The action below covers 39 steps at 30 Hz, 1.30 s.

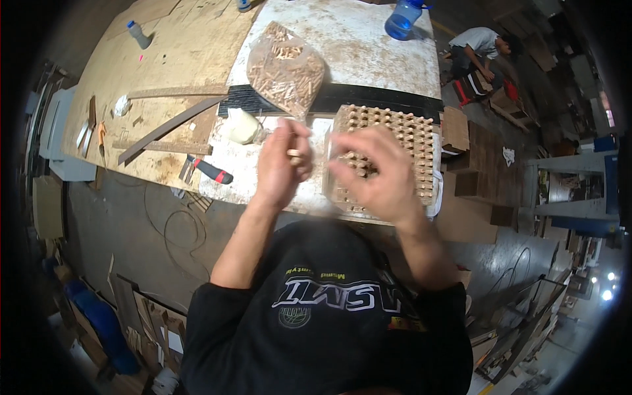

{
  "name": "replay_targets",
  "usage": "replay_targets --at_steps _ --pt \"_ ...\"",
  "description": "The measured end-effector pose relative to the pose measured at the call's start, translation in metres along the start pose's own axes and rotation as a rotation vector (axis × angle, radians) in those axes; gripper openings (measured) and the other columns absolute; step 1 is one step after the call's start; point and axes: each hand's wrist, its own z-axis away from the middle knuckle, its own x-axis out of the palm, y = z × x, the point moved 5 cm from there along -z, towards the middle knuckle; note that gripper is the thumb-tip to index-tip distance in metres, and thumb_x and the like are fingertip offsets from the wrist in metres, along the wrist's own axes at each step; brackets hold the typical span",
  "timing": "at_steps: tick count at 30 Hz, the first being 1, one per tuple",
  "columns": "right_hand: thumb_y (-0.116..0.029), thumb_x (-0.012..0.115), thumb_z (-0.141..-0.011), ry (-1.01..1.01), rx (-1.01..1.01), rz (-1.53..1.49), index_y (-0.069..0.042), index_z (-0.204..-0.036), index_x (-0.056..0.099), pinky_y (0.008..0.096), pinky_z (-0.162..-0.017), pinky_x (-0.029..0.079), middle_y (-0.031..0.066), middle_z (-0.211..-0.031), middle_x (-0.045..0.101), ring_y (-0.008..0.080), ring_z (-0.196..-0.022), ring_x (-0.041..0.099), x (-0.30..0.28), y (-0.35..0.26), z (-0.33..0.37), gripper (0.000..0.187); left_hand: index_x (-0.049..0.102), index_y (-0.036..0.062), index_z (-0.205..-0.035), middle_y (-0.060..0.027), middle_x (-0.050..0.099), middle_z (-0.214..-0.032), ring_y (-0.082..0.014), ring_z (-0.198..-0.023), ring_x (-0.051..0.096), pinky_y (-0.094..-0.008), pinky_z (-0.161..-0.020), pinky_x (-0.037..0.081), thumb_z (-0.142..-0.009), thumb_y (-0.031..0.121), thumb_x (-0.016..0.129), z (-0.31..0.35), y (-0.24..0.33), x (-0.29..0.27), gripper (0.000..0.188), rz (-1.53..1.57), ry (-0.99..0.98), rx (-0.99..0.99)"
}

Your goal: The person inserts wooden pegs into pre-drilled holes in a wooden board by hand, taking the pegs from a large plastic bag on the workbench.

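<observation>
My left hand (283, 164) is closed around a few short wooden dowels (293, 155), held just left of a wooden block (421, 141) whose grid of holes is filled with upright dowels. My right hand (372, 174) hovers over the block's near left part, fingers pinched together; it is blurred, and whether a dowel sits between them I cannot tell. A clear plastic bag of loose dowels (284, 69) lies on the white worktop (355, 46) beyond my left hand.
A white glue bottle (242, 126) lies left of my left hand. A red-and-black handled tool (212, 170) rests near the bench edge. Wooden strips (168, 128) cross the plywood bench. A blue water bottle (403, 18) stands far back. Another person (477, 49) crouches at the upper right.
</observation>
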Motion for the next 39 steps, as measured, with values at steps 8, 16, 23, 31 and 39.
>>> replay_targets --at_steps 8,16,23,31,39 --pt "-0.013 0.082 -0.087 -0.093 0.184 -0.045 -0.005 -0.102 0.077 0.0367 -0.079 0.056 0.0083 -0.099 0.071 0.0251 -0.088 0.07 -0.005 0.004 0.002 0.018 0.059 0.0075 -0.104 0.0049 0.05 -0.078 -0.0047 -0.07 0.046 -0.0208 -0.061 0.039 -0.116 0.049 0.034 -0.006 -0.004 0.05 0.05 -0.365 -0.07 0.289" --pt "-0.007 0.078 -0.094 -0.007 0.41 -0.106 -0.001 -0.102 0.075 0.0306 -0.075 0.056 0.0088 -0.093 0.076 0.0181 -0.082 0.072 -0.015 0.021 0.016 0.01 0.058 0.0086 -0.1 0.0044 0.05 -0.07 -0.0052 -0.056 0.042 -0.0215 -0.048 0.031 -0.115 0.05 0.036 -0.005 -0.032 0.043 0.049 -0.235 -0.074 0.024" --pt "-0.008 0.08 -0.091 -0.265 0.23 0.013 -0.001 -0.097 0.075 0.034 -0.071 0.057 0.0089 -0.091 0.076 0.0198 -0.079 0.072 -0.026 0.02 0.041 0.01 0.056 0.0112 -0.097 0.0069 0.041 -0.063 -0.0044 -0.049 0.031 -0.0225 -0.044 0.024 -0.112 0.056 0.039 -0.022 -0.033 0.014 0.05 -0.072 0.031 -0.058" --pt "-0.006 0.076 -0.083 -0.414 0.024 0.226 -0.007 -0.098 0.073 0.0378 -0.076 0.051 0.0074 -0.092 0.072 0.0257 -0.084 0.068 -0.011 0.001 0.038 0.016 0.058 0.008 -0.099 0.004 0.043 -0.066 -0.0062 -0.053 0.036 -0.0221 -0.047 0.028 -0.114 0.053 0.037 -0.021 -0.045 0.028 0.051 -0.169 -0.056 -0.102" --pt "-0.009 0.068 -0.083 -0.443 0.041 0.308 -0.01 -0.099 0.073 0.0352 -0.074 0.046 0.003 -0.088 0.068 0.0207 -0.082 0.066 -0.005 -0.003 0.042 0.017 0.061 0.0083 -0.1 0.0056 0.048 -0.067 -0.004 -0.052 0.037 -0.0213 -0.045 0.029 -0.115 0.049 0.036 -0.023 -0.047 0.025 0.05 -0.218 -0.064 -0.091"
